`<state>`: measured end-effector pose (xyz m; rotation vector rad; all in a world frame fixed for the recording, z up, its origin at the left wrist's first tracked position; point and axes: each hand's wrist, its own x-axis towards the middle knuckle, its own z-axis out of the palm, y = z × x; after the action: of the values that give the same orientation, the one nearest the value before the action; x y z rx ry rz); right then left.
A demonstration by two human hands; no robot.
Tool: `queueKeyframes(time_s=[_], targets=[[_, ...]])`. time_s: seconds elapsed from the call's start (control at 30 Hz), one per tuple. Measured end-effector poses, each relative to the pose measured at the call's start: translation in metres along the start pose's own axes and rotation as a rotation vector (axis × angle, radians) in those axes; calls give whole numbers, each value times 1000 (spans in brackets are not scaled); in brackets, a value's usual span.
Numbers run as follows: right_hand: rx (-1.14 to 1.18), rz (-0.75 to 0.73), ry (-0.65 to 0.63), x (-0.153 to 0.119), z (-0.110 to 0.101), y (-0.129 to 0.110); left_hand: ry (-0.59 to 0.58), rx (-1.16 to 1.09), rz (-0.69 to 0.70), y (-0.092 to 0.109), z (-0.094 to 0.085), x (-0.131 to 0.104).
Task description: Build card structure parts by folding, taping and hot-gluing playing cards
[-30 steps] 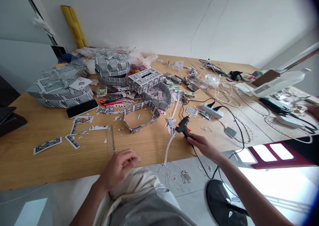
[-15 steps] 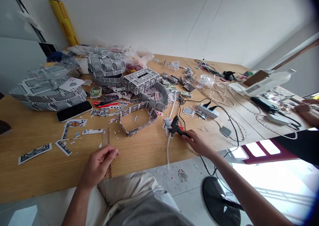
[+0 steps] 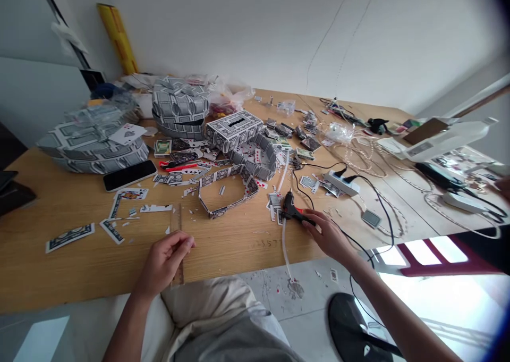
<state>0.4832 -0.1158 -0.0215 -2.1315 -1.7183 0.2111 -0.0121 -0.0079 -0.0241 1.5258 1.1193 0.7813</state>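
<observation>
My right hand [image 3: 327, 235] is closed around the handle of a black hot glue gun [image 3: 291, 207] with a red trigger. Its nozzle end lies over a few playing cards [image 3: 274, 201] on the table. A long white glue stick [image 3: 286, 247] runs from the gun past the table's front edge. My left hand [image 3: 169, 258] hovers at the front edge above a clear ruler [image 3: 178, 218], fingers curled and thumb against the forefinger, nothing visible in them. Between the hands and farther back stands an open polygonal band of folded cards [image 3: 227, 208].
Card-covered round boxes [image 3: 99, 152] and a card-covered rectangular box [image 3: 235, 131] stand behind. A phone [image 3: 130, 175] and cut card strips [image 3: 69, 238] lie at left. A power strip [image 3: 341, 183] with cables sits at right. Another person's hand [image 3: 504, 186] shows at the right edge.
The view has shifted, so the table's things appear farther right. My right hand keeps its hold on the glue gun. My left hand stays curled near the ruler.
</observation>
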Motion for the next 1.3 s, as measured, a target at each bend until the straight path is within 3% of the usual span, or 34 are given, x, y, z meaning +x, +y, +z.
queueKeyframes(time_s=[0.1, 0.17, 0.23, 0.3, 0.4, 0.47, 0.53, 0.6, 0.67, 0.73, 0.83, 0.93, 1.0, 1.07, 1.17, 1.3], targets=[[-27, 9, 80, -3, 3, -11, -9, 2, 9, 2, 2, 0], [-60, -26, 222, -2, 7, -31, -16, -7, 17, 3, 3, 0], [-60, -142, 364, 1, 10, -63, -21, -22, 9, 4, 3, 0], [30, -291, 368, 3, 13, -107, -20, -37, -5, 6, 3, 0], [286, -537, 226, -3, 19, -181, -5, -36, -6, 9, 3, -1], [489, -666, 8, -18, 31, -224, 6, -38, 5, 10, 3, -1], [636, -809, -189, -41, 56, -256, 19, -65, 23, 11, 4, -3], [634, -1004, -292, -70, 95, -272, 47, -108, 52, 12, 5, -5], [610, -1197, -297, -98, 141, -274, 121, -149, 80, 14, 2, -6], [512, -1282, -373, -117, 181, -265, 237, -144, 91, 20, -8, -6], [405, -1075, -403, -126, 213, -245, 399, 61, 125, 43, -44, 7], [374, -847, -495, -120, 218, -235, 538, 519, 293, 81, -93, 42], [371, -766, -534, -115, 218, -236, 557, 787, 370, 107, -124, 75], [369, -737, -544, -112, 218, -239, 573, 1069, 277, 128, -148, 111], [369, -712, -554, -110, 221, -243, 509, 1182, 188, 143, -169, 161], [385, -719, -559, -107, 207, -244, 411, 1301, 78, 141, -179, 203]])
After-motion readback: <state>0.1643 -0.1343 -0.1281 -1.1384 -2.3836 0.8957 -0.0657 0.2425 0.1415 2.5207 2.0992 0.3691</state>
